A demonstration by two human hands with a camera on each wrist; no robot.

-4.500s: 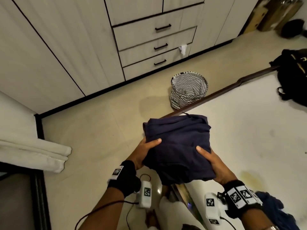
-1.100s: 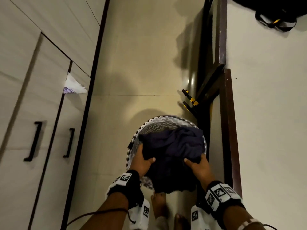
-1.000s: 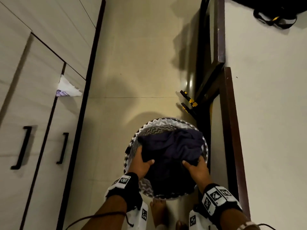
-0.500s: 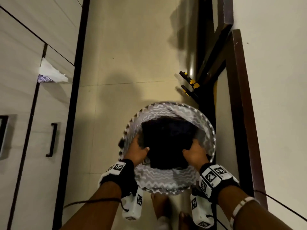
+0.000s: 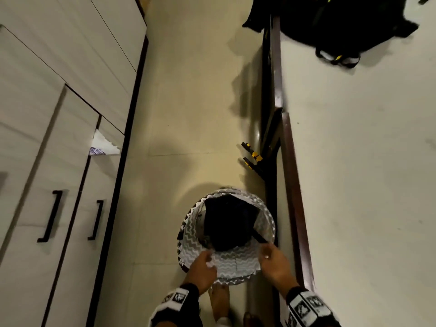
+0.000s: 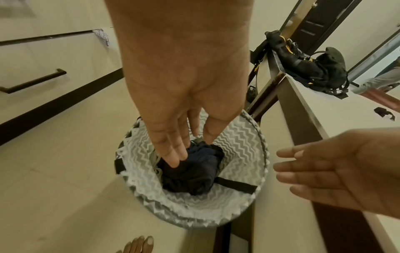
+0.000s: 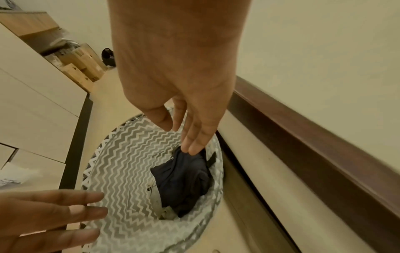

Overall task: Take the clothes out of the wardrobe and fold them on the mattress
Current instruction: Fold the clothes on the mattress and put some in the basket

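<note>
A folded navy garment point(image 5: 228, 223) lies at the bottom of a grey-and-white chevron basket point(image 5: 236, 265) on the floor beside the bed. Both hands hover above the basket's near rim, empty, fingers straight and relaxed. My left hand point(image 5: 203, 267) is over the left side, my right hand point(image 5: 273, 263) over the right. In the left wrist view the left hand point(image 6: 186, 149) points down over the garment point(image 6: 194, 174) without touching it. In the right wrist view the right hand point(image 7: 186, 133) hangs above the garment point(image 7: 184, 179) and basket wall point(image 7: 121, 154).
The cream mattress point(image 5: 354, 185) in its dark wooden frame point(image 5: 292, 197) runs along the right, with a black backpack point(image 5: 330, 24) at its far end. The wardrobe point(image 5: 47, 114) with black handles lines the left. My bare foot point(image 5: 219, 300) stands by the basket.
Both hands carried the folded navy garment from the mattress down into the basket, let go of it and lifted out above the rim.
</note>
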